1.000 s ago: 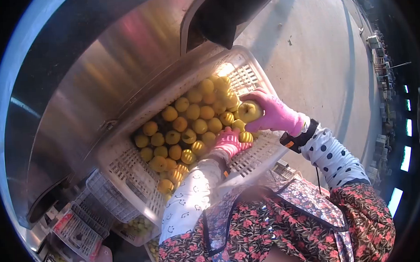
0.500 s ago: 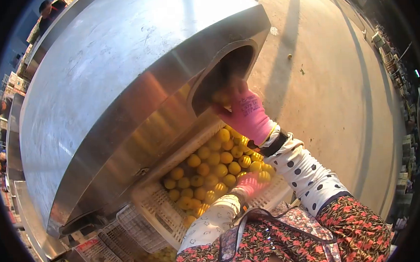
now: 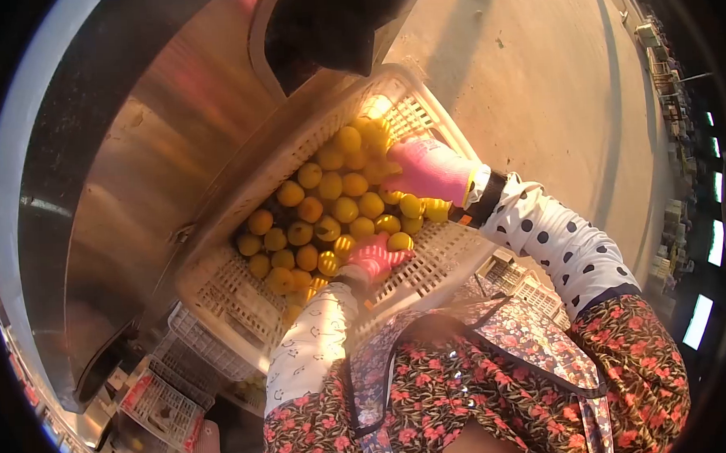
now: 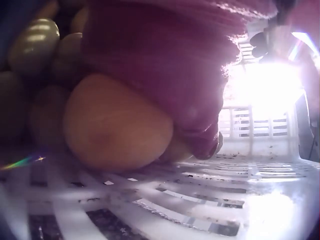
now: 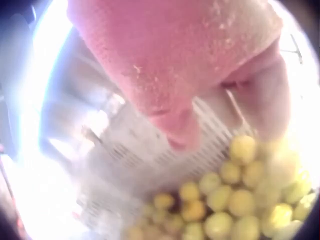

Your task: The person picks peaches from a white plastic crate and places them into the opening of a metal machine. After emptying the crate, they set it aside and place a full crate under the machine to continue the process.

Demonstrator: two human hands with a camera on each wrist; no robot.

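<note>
Right hand [image 3: 429,171] has come back from the steel hatch [image 3: 322,26] to the white crate's [image 3: 228,289] far corner. Its fingers are loose and empty over the yellow fruits [image 3: 338,207], so its load looks dropped off. Left hand [image 3: 378,256], at the near edge, curls round one fruit [image 4: 117,122].

The right hand [image 3: 429,168] has left the machine's opening [image 3: 322,26] and come back down into the crate [image 3: 220,289], over the fruit [image 3: 330,208].

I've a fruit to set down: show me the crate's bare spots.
Bare crate floor at the near-left end, and right of the left hand, which grips a fruit. The pile under the right hand is crowded.
</note>
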